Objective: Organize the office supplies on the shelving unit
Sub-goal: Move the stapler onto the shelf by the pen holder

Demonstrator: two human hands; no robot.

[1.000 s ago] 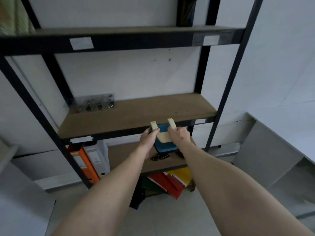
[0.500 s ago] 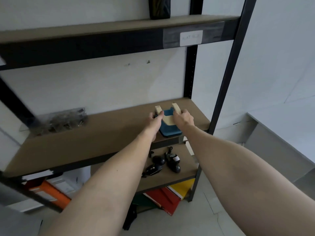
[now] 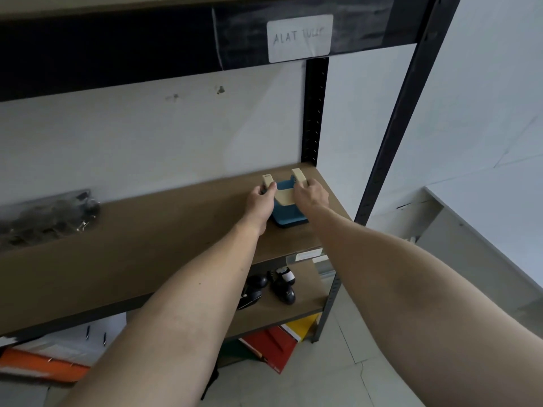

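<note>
Label (image 3: 300, 38) reads "ALAT TULI…", partly unclear.

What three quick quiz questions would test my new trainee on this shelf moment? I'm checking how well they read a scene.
1. True or false: the blue and cream hole punch rests on the middle shelf board.
2. Which hands grip it? A) only the left hand B) only the right hand C) both
3. Fill in: the dark clips in a clear bag lie at the ____ end of that board.

Key
1. True, near its right end.
2. C, one hand on each side.
3. Left.
</note>
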